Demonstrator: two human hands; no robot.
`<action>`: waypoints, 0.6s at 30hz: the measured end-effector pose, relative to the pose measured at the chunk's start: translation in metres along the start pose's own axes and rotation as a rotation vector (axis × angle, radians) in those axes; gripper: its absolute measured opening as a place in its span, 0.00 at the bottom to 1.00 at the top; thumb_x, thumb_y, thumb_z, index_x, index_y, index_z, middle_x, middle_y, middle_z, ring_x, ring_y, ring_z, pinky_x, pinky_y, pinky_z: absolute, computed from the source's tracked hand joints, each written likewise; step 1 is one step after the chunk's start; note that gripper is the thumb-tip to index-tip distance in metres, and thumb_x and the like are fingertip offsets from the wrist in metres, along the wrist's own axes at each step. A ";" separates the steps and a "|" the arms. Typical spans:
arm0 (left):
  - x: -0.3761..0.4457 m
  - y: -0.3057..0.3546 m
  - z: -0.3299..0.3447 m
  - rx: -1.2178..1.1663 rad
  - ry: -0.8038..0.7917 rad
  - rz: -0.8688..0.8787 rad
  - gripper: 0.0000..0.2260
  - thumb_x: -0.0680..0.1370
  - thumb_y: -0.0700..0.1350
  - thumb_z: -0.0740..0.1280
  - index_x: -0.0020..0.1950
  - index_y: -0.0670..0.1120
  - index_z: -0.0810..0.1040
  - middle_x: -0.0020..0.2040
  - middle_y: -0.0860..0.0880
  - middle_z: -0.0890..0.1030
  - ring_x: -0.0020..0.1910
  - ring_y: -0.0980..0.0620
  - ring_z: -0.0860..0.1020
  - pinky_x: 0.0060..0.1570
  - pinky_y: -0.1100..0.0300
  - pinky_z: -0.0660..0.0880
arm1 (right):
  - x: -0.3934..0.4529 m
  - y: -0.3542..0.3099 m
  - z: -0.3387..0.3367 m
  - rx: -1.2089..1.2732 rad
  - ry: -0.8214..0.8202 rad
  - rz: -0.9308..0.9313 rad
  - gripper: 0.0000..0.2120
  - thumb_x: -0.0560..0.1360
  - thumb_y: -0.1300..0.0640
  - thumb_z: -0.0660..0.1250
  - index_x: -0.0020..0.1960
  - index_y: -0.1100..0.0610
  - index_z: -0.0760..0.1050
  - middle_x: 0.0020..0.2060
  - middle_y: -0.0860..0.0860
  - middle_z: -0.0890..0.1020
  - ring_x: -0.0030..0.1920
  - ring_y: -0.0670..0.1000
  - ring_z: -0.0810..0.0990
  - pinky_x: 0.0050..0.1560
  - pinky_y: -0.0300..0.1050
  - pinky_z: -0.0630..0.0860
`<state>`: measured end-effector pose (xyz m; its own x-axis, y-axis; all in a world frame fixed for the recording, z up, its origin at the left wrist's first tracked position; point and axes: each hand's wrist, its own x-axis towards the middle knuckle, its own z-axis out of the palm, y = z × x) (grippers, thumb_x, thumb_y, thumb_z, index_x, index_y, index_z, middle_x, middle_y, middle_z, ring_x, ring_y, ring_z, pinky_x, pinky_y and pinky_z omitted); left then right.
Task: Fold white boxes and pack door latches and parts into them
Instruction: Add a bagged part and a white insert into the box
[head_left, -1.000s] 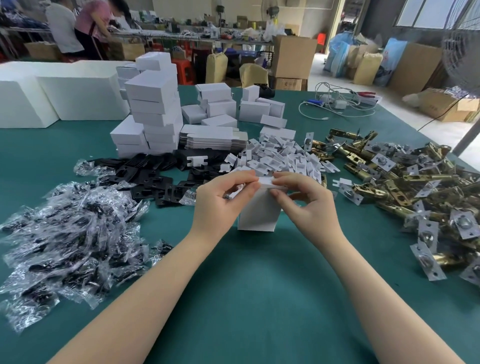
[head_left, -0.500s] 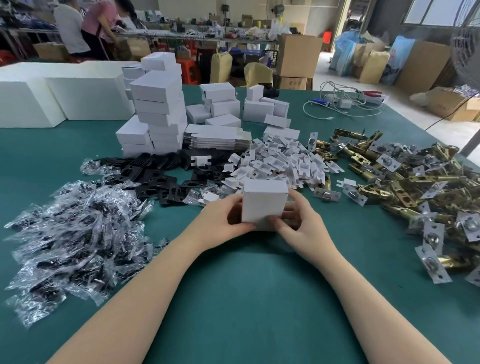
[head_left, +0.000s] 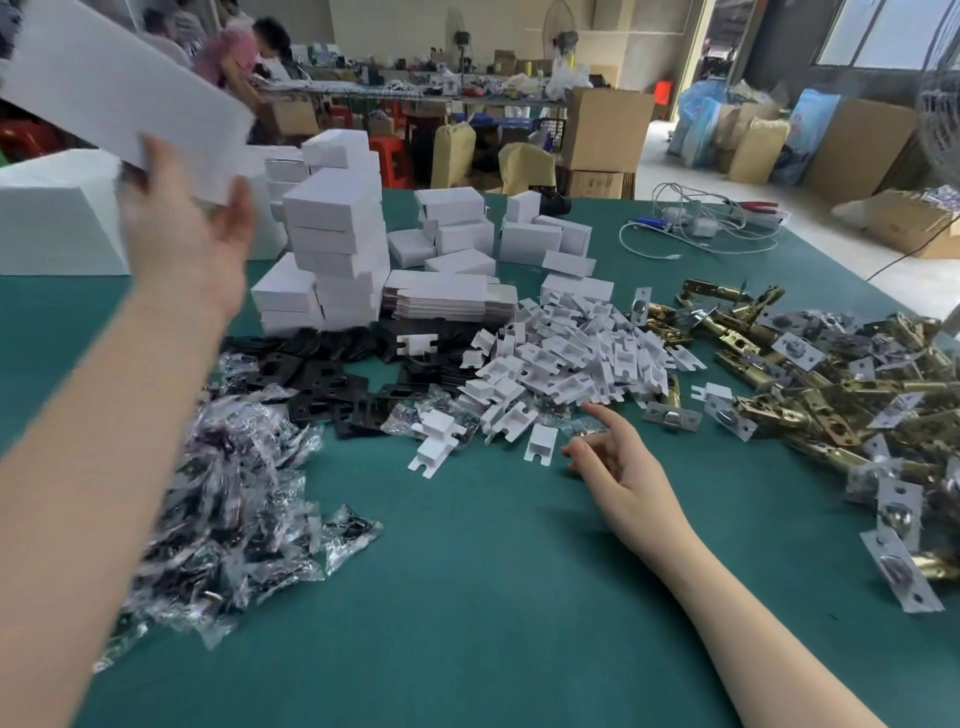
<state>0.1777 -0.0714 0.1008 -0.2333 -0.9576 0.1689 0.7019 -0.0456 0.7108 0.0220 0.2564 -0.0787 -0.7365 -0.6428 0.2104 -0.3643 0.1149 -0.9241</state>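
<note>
A: Workshop; green table (head_left: 467, 597) spread with sorted heaps. Front centre of the cloth bare.

B: Hands?

A: Left hand (head_left: 182, 228) raised high at far left, fingers curled under a white box (head_left: 119, 88), thumb on its near edge; clamped on it. Blurred, so flap state unreadable. Right hand (head_left: 618, 462) low on the table, fingers loosely apart, holding nothing, forefinger towards the inserts (head_left: 566, 358).

B: Step in hand?

A: Judged: a closed box going to the stack (head_left: 332, 249), right hand starting the next round. Next move calls for a flat blank from the blanks pile (head_left: 447, 301), then an insert, a latch (head_left: 779, 410) and a bagged part (head_left: 218, 499).

B: Room and edges?

A: Stack stands tall and uneven, just beside the left hand; setting down needs a light touch or it may topple. Black plates (head_left: 332, 384) lie between bags and inserts. Latches crowd the right; the table's right edge runs close behind them. Cables (head_left: 696, 228) far back, well apart.
</note>
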 end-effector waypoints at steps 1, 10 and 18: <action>0.025 0.008 -0.008 0.017 0.050 -0.032 0.15 0.81 0.55 0.64 0.64 0.48 0.73 0.59 0.46 0.78 0.50 0.47 0.79 0.43 0.59 0.81 | 0.002 -0.001 0.000 -0.005 0.001 0.009 0.17 0.79 0.51 0.66 0.61 0.32 0.66 0.46 0.47 0.83 0.49 0.49 0.82 0.56 0.42 0.76; 0.105 -0.011 -0.080 0.579 0.182 -0.426 0.12 0.80 0.54 0.67 0.52 0.48 0.68 0.49 0.48 0.71 0.43 0.54 0.75 0.27 0.68 0.76 | 0.003 -0.004 0.001 -0.032 0.003 0.051 0.15 0.77 0.51 0.68 0.62 0.40 0.72 0.42 0.41 0.82 0.43 0.43 0.81 0.43 0.27 0.72; 0.121 -0.044 -0.063 0.756 0.071 -0.422 0.10 0.80 0.45 0.67 0.43 0.46 0.68 0.43 0.47 0.75 0.38 0.54 0.75 0.23 0.70 0.74 | 0.004 -0.003 0.001 -0.025 0.018 0.059 0.14 0.77 0.55 0.70 0.58 0.40 0.74 0.41 0.43 0.82 0.40 0.46 0.80 0.41 0.29 0.73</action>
<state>0.1611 -0.2031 0.0465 -0.3129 -0.9200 -0.2361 -0.0749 -0.2239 0.9717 0.0203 0.2529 -0.0752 -0.7672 -0.6205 0.1622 -0.3345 0.1712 -0.9267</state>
